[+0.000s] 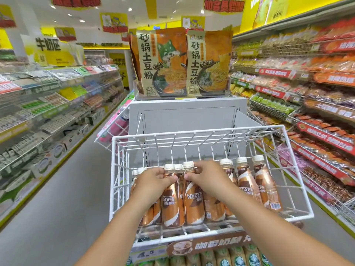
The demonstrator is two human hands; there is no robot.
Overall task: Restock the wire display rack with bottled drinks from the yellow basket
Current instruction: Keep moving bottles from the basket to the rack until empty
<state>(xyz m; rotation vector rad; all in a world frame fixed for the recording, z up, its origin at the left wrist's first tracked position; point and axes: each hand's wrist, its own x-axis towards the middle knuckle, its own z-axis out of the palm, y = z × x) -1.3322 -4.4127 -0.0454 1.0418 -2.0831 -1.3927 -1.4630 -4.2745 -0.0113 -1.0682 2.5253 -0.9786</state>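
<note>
As both hands pinch bottle necks, left hand (153,179) on left bottle (171,198), right hand (206,177) on its neighbour (193,200)

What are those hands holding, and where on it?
Each hand, left hand and right hand, holds a coffee bottle by its neck, below the cap.

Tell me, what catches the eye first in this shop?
Two hands, left and right, each grip a brown coffee bottle in the white wire rack in the middle, where more bottles stand to the right. Above it, two big orange noodle bags sit on a grey stand, with packed shelves along both aisles.
</note>
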